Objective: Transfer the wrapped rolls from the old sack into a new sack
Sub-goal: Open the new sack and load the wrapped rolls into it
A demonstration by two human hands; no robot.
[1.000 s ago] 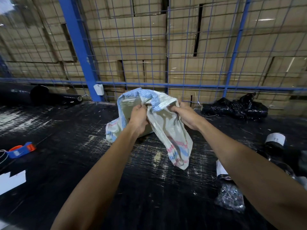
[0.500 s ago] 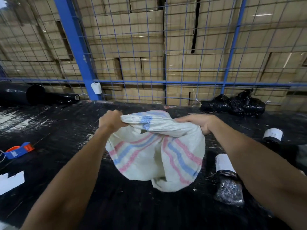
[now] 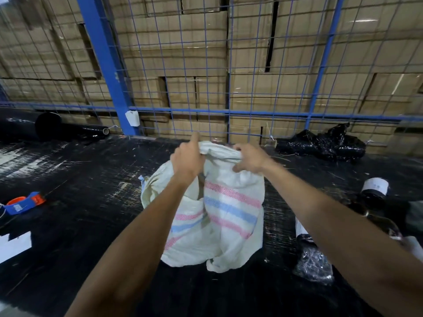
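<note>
Cartons (image 3: 174, 49) are standing stacked behind the blue wire fence (image 3: 229, 92) that is closing off the far edge of the black desk (image 3: 80, 213), and everything else is sitting on this side of that fence. Below it, near the middle of the desk, the person is holding up a white sack (image 3: 229, 216) with pink and blue stripes. A moment ago the sack was being stretched out wide between the two hands; now they are drawing together at its top, and the cloth is hanging long and limp with its bottom folds resting on the desk. It is looking empty, so I would judge this to be the new sack, with its mouth being found and opened before any loading.

The left hand (image 3: 186, 160) is curling round the bunched rim, one finger pointing up toward the fence. The right hand (image 3: 249, 157) is pinching the rim just beside it.

Wrapped rolls (image 3: 312, 259) in black film are lying to the right, well below the fence, another roll with a white end (image 3: 375, 186) farther out. A crumpled black bag (image 3: 320, 145) is lying against the fence. A tape dispenser (image 3: 24, 202) is sitting far left, leaving open desk for swinging the sack that way.
</note>
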